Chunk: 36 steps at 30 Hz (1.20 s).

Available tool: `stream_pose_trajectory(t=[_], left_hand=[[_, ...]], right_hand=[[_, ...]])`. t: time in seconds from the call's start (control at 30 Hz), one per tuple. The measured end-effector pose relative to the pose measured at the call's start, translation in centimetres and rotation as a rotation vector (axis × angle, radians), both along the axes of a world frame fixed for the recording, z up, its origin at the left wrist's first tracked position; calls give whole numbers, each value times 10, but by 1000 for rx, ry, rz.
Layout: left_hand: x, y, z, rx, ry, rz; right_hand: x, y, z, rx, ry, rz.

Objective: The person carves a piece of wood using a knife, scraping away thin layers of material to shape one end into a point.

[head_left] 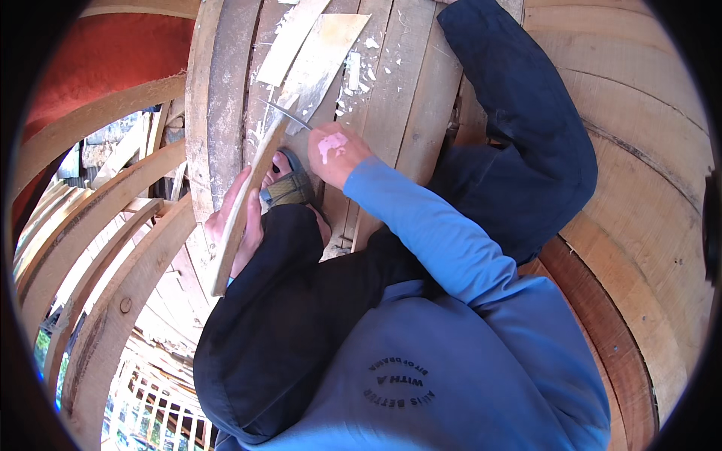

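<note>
My left hand (239,233) is closed around the lower part of a long, slightly curved wooden strip (256,169), which slants up and away from my knee. In my right hand (335,154), which has a pink smear on its back, is a thin-bladed knife (292,115). Its blade lies across the strip near the far end; the handle is hidden in my fist. Just beyond, a pale wooden board (325,56) and a narrower piece of wood (295,37) lie on the planks.
White wood shavings (371,43) litter the planks (410,83). My sandaled foot (286,180) stands close behind the strip. Curved wooden ribs (128,308) rise on the left with open gaps between them, and a red cloth-like surface (120,64) lies beyond. Planked wall (632,150) curves up on the right.
</note>
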State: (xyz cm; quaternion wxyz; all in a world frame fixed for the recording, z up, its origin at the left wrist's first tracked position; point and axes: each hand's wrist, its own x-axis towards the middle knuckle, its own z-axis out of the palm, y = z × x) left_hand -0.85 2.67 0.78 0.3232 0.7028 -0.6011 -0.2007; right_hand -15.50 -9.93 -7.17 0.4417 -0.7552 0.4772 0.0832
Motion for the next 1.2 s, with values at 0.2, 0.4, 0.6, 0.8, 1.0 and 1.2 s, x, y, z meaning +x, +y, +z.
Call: stream_pose_trajectory(t=[0.2, 0.4, 0.6, 0.8, 1.0, 1.2], left_hand=[[-2, 5, 1, 5, -7, -6], [-2, 0, -4, -8, -1, 0], [-1, 7, 0, 7, -2, 19], [0, 9, -1, 11, -1, 20], [-3, 12, 3, 19, 5, 18], [-4, 9, -2, 12, 3, 26]], right_hand=[[7, 0, 15, -92, 1, 9], [-1, -22, -11, 31, 76, 37], [-1, -12, -1, 101, 78, 91], [-4, -6, 13, 9, 29, 60], [-11, -14, 18, 70, 51, 96], [-13, -25, 16, 88, 29, 92]])
